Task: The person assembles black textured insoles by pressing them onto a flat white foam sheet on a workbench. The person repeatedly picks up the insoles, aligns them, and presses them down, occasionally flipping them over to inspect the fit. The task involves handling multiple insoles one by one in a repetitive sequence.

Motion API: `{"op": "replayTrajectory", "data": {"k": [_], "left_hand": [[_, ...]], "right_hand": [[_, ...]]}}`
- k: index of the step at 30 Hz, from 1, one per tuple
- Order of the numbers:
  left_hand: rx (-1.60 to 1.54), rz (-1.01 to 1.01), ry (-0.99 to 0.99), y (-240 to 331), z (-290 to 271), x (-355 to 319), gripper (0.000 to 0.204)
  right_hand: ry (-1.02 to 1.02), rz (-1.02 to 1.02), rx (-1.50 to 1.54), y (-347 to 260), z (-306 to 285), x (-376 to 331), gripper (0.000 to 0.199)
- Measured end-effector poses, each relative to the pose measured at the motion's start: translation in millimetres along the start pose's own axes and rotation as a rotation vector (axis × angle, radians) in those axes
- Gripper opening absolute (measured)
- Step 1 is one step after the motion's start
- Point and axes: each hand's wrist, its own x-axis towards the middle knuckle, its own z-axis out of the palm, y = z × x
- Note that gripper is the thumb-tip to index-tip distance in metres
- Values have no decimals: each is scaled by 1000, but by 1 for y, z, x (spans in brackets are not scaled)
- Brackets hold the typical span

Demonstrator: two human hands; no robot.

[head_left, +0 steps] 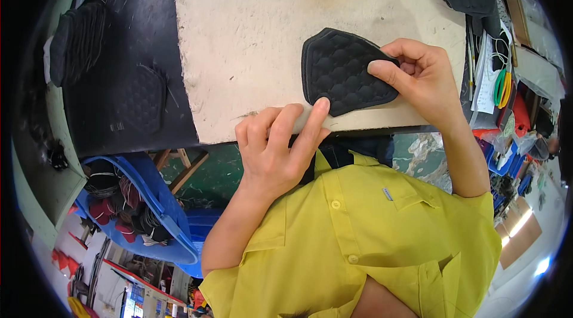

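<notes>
The black pad (346, 73) on the board (239, 31) is pinched at its right corner by the right hand (425, 79) and touched by the left hand (277, 148), fingers apart. It seems light, soft, best held by edges.

Black quilted panel (346, 70), one, right edge pinched between thumb and fingers of the right hand (427, 76); left hand (271, 154), index fingertip at its near-left edge, fingers spread. Pale board (250, 31), beneath panel. Stack of dark pieces (77, 43), well left of left hand. Blue bin (143, 169), left of left hand, filled. Green and yellow handles (507, 88), right of right hand.
</notes>
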Motion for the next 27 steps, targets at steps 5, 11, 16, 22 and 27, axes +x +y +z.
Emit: {"op": "replayTrajectory", "data": {"k": [5,11,16,22,27], "left_hand": [[-110,-10,-80,7,-6,20,43],[34,50,-277,20,9,54,67],[86,49,-347,25,10,53,85],[45,47,-366,30,9,53,79],[-199,67,-282,15,4,57,72]], "right_hand": [[42,-86,-145,-11,4,-2,18],[365,-834,-552,10,19,-26,23],[325,-111,126,13,15,-23,14],[232,-101,-148,3,4,-14,17],[345,-427,-332,7,3,-22,12]]}}
